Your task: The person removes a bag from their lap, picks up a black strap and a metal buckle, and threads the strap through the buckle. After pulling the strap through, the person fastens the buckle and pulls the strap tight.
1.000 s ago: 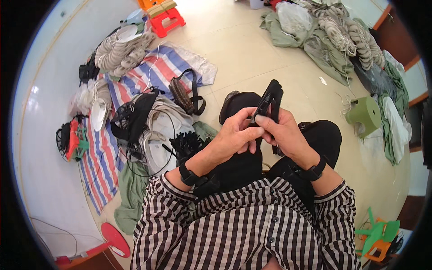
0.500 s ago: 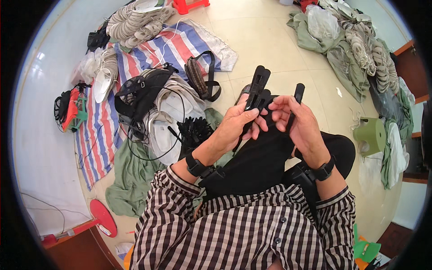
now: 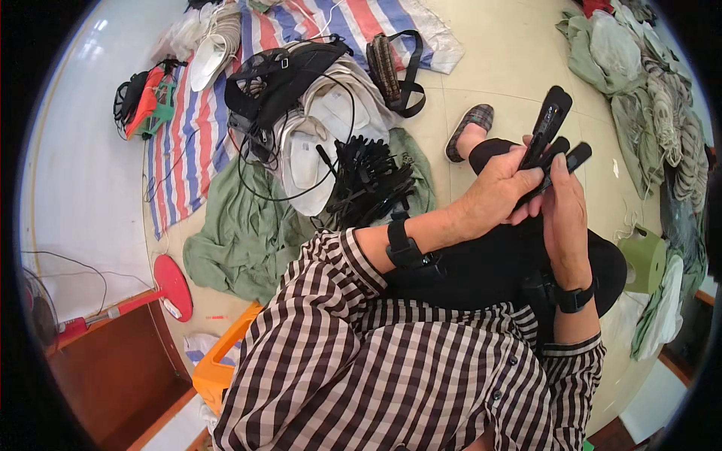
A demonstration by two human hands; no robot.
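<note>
The left hand is closed, thumb over fingers, on a small bundle of black strips whose rounded ends fan up and to the right. The right hand is half curled right beside it, its thumb against another black strip that crosses the lower end of the bundle; its fingers are mostly hidden, so I cannot tell whether it grips that strip or only touches it. Each wrist wears a black band, and both hands are above the person's black trousers. Beyond the knee is a plaid shoe on the tiled floor. To the left, a heap of similar black pieces lies by pale shoe-shaped pieces and a crumpled green cloth. Farther up lie a black bag, a brown shoulder bag and a striped sheet. At the right is a green stool.
</note>
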